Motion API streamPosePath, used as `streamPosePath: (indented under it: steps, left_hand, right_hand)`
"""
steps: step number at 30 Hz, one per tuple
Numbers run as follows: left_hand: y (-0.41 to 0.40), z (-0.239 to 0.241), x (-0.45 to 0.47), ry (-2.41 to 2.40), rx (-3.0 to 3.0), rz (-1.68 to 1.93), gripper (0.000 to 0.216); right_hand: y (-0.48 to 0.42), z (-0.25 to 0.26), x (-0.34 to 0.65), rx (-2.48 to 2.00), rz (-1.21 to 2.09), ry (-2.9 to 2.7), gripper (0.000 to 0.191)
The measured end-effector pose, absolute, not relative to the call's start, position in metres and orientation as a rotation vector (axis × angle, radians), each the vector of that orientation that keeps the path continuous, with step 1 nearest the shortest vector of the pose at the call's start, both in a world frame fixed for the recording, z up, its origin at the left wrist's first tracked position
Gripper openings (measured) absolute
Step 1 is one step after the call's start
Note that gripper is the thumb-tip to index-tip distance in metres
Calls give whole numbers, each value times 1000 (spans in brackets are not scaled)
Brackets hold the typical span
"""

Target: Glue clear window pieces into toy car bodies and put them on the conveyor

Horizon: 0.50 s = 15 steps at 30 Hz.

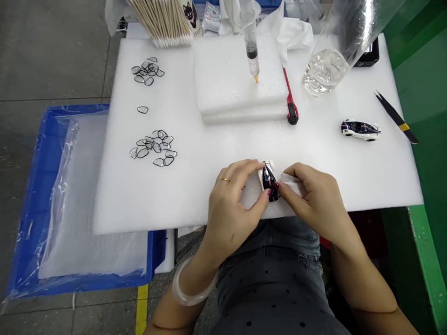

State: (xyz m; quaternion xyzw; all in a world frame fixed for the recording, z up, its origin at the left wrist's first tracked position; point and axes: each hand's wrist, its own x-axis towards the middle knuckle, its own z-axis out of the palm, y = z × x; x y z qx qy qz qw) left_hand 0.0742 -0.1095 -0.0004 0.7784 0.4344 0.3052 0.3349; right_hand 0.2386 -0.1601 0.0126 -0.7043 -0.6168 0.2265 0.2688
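Currently, the left hand (232,204) pinches a dark-and-white toy car (268,177) between thumb and fingers by the near edge of the white foam sheet (195,190), while the right hand (316,197) grips a white wipe (294,184), its thumb against the car. Farther right, a second toy car (360,130) lies near black tweezers (393,114) with a yellow band.

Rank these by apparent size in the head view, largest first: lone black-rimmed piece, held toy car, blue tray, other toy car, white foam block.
1. Blue tray
2. White foam block
3. Held toy car and other toy car: unsure, since fingers partly cover the held one
4. Lone black-rimmed piece
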Motion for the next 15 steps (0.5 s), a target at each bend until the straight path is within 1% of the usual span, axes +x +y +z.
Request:
streamPosePath:
  steps: [3,8,15]
  left_hand:
    - [-109,0,71,1125,2045,780,38]
    - [-101,0,62,1012,2011,683,45]
    - [-97,-3,63,1010,1996,730,39]
  right_hand:
    - [-159,12,237,-1914,619,-1653,16]
    - [-159,16,245,-1839,821,-1533,16]
    - [-158,19,246,-1849,832,-1571,9]
